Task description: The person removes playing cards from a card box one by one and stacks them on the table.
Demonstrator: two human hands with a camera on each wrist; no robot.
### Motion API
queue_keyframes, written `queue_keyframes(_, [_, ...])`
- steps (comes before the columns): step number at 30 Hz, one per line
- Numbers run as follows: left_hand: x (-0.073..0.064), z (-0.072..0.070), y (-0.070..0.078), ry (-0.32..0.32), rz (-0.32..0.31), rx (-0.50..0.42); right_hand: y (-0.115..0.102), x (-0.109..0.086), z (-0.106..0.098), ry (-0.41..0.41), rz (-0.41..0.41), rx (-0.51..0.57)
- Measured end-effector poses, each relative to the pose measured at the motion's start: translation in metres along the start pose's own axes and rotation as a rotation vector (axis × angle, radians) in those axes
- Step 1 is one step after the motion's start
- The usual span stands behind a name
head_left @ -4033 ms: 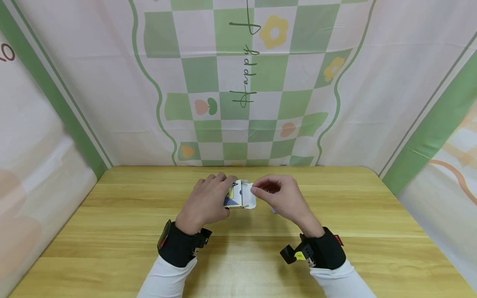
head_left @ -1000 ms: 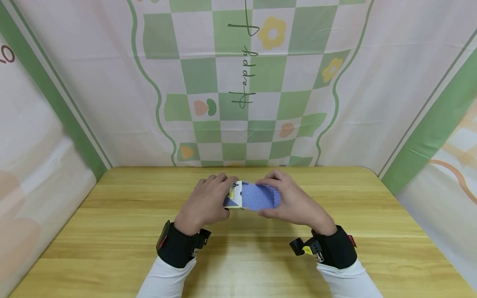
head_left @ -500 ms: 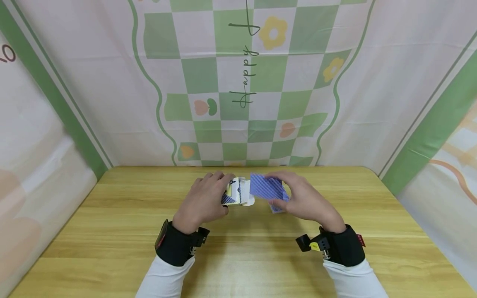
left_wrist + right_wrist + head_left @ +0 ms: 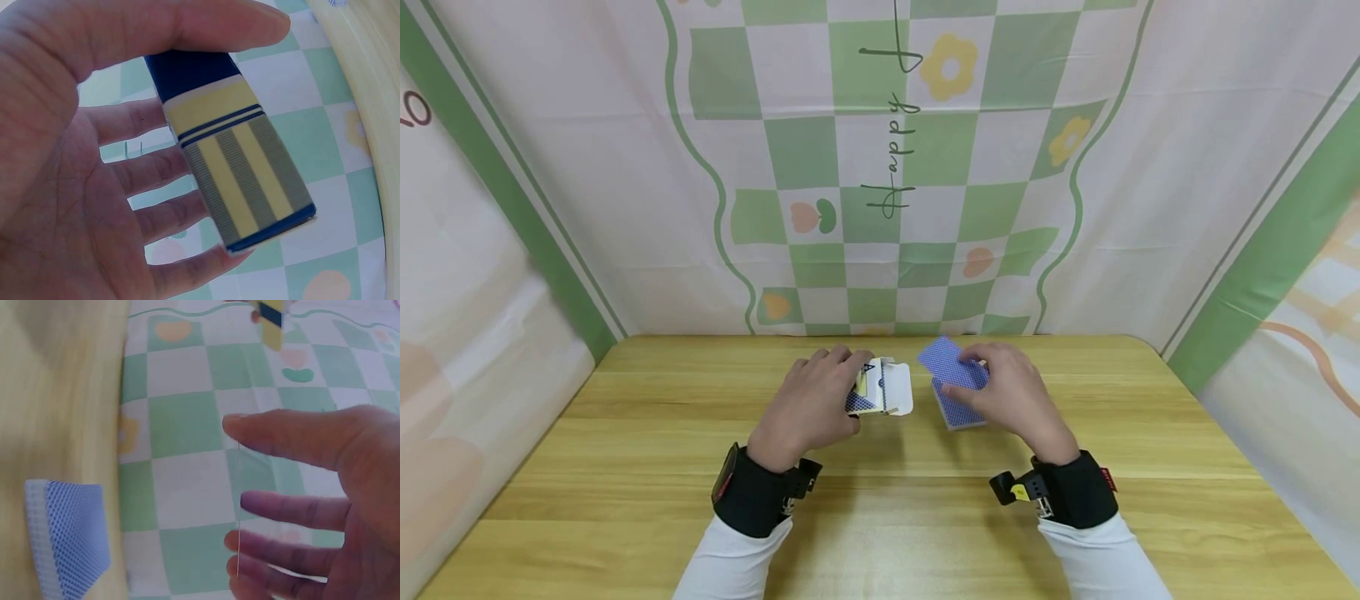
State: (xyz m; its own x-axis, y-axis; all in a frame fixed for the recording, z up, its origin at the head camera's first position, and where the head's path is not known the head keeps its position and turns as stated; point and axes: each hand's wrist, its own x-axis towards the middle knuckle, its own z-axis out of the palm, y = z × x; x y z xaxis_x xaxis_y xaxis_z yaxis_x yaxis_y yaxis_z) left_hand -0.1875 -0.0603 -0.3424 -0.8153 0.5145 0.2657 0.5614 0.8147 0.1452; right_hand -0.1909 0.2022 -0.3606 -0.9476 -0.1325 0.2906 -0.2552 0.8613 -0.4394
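A: L side first. Status?

B: L hand (image 4: pixel 808 408) grips the card box (image 4: pixel 870 388), thumb and fingers curled round it. Posn: approx. mid-width of the table (image 4: pixel 880 537), nr its far edge. Box appears raised off the surface; flap (image 4: pixel 899 388) extends twd the table's R edge.

A: Risk, L?

B: Box walls could crush & narrow the mouth; probable cause: excess squeeze. Flap could crease if struck by a card edge.

A: Ctr to R. Status?

B: Deck (image 4: pixel 957 417) lies on the table, patterned backs up, nr the far edge, R of the box w/ a gap between, well in from the far R corner. R hand (image 4: pixel 1011 400) is above it; fingers grip a card (image 4: pixel 942 358), thumb and fingertips at opposite edges. R wrist view shows this card edge-on, as a thin line, apart from the deck. Exact qty held: prob. one, cannot confirm.

A: Risk, R?

B: Card could bow & spring loose if pinched too hard, or slip if too lightly. It sits skewed rel. to the deck; contact at that angle could push the top cards out of square. A knuckle bump could shear the deck, since nothing braces its sides.
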Motion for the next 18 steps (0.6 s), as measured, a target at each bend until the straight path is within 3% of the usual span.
queue_keyframes(11, [-0.001,0.001,0.000,0.007,0.017,0.000,0.012,0.002,0.022,-0.038,0.090,-0.027])
queue_keyframes(18, [0.000,0.001,0.000,-0.001,0.010,0.006,0.018,0.004,0.034,-0.016,0.164,-0.076])
